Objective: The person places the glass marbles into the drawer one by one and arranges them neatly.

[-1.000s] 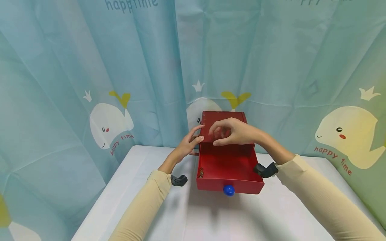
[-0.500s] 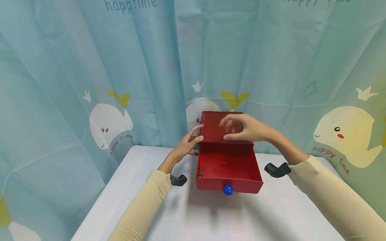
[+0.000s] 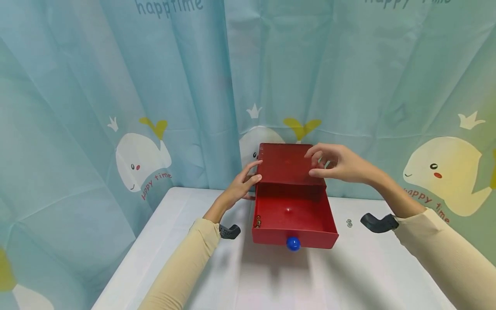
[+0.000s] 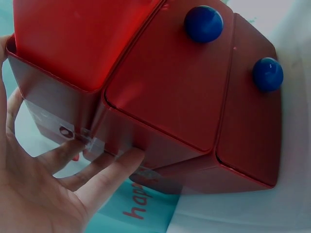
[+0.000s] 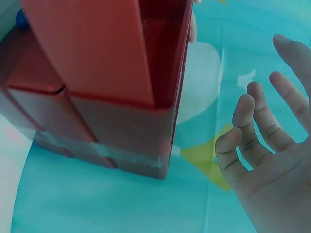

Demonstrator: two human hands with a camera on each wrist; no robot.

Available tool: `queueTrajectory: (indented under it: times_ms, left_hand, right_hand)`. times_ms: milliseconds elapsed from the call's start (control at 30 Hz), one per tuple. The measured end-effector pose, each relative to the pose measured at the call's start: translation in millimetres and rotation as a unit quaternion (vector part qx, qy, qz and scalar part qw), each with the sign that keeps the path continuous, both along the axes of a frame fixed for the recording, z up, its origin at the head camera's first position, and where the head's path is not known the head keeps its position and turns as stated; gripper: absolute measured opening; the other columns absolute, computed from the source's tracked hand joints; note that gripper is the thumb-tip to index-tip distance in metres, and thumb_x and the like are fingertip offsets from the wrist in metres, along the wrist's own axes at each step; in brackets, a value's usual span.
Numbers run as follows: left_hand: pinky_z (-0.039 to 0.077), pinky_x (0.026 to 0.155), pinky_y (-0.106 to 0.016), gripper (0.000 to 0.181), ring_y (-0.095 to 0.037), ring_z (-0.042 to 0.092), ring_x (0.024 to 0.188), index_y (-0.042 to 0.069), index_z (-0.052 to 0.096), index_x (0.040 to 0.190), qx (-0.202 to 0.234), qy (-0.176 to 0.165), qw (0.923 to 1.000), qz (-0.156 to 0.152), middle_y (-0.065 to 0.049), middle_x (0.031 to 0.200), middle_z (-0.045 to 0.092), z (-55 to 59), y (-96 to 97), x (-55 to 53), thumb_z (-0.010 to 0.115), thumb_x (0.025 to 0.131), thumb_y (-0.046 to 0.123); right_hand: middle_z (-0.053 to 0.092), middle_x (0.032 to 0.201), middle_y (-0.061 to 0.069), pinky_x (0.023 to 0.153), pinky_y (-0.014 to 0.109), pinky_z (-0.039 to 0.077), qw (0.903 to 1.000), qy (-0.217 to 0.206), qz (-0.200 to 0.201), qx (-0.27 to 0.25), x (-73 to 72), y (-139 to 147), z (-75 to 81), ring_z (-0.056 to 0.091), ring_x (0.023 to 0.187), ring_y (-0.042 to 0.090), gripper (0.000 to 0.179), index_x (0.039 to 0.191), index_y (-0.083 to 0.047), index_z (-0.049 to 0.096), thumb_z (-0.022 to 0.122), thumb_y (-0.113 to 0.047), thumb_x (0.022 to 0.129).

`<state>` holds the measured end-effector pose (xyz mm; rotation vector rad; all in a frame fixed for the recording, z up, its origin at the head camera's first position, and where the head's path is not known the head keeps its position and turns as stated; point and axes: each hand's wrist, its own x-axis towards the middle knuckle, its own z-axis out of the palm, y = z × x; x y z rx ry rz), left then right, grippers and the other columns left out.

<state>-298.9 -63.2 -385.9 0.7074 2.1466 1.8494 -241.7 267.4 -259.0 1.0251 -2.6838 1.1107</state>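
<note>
A red drawer cabinet stands on the table, its top drawer pulled out and fitted with a blue ball knob. Small brass-coloured ring-like pieces lie in the drawer's front left corner. My left hand touches the cabinet's left side with spread fingers; the left wrist view shows fingertips against the side wall. Over the cabinet's right top edge, my right hand hovers with loosely bent fingers. In the right wrist view this hand holds nothing and is apart from the cabinet.
Two small silvery ring-like pieces lie on the white table, right of the drawer. Two lower drawers with blue knobs are pushed in beneath. A blue whale-print curtain hangs close behind the cabinet.
My right hand has moved right, from over the cabinet's middle to its right edge. The small pieces on the table have come into sight. My left hand and the drawer stay put.
</note>
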Motion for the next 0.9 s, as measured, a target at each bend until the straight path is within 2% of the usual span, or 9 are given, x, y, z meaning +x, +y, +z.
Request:
queueTrajectory:
  times_ms: [133, 467, 733, 900]
  left_hand:
    - [0.056, 0.088, -0.062, 0.059, -0.034, 0.043, 0.141, 0.043, 0.036, 0.155, -0.002, 0.001, 1.0, 0.001, -0.014, 0.158, 0.039, -0.2, -0.3, 0.5, 0.056, 0.1, 0.043]
    - [0.057, 0.087, -0.061, 0.059, -0.034, 0.044, 0.141, 0.043, 0.036, 0.156, -0.002, 0.004, 1.0, 0.002, -0.013, 0.158, 0.039, 0.6, -0.8, 1.0, 0.056, 0.1, 0.042]
    - [0.057, 0.087, -0.061, 0.059, -0.034, 0.044, 0.141, 0.043, 0.036, 0.156, -0.003, 0.001, 1.0, 0.007, -0.014, 0.157, 0.04, 0.2, 0.1, 0.4, 0.056, 0.1, 0.043]
    - [0.057, 0.087, -0.061, 0.06, -0.034, 0.045, 0.139, 0.043, 0.036, 0.156, -0.006, 0.002, 0.9999, 0.008, -0.014, 0.157, 0.04, 0.6, 0.4, 1.0, 0.056, 0.1, 0.043]
  right_hand:
    - [0.066, 0.098, 0.003, 0.066, 0.03, 0.058, 0.9998, -0.002, -0.017, -0.013, 5.9, 11.9, -2.2, 0.065, 0.08, 0.022, 0.038, 0.123, -0.018, 0.065, 0.081, -0.013, 0.089]
    - [0.065, 0.096, 0.006, 0.061, 0.029, 0.055, 0.9992, 0.009, -0.025, -0.029, 12.4, 40.5, -18.2, 0.065, 0.078, 0.02, 0.038, 0.125, -0.015, 0.063, 0.079, -0.009, 0.091]
    - [0.066, 0.095, 0.004, 0.063, 0.028, 0.055, 0.9968, 0.009, -0.063, -0.049, 15.8, 55.1, -36.9, 0.066, 0.079, 0.02, 0.036, 0.121, -0.018, 0.066, 0.08, -0.009, 0.09]
    - [0.066, 0.097, 0.005, 0.068, 0.025, 0.055, 0.9918, 0.013, -0.101, -0.076, 19.1, 64.2, -56.6, 0.066, 0.082, 0.019, 0.036, 0.122, -0.016, 0.066, 0.079, -0.008, 0.09]
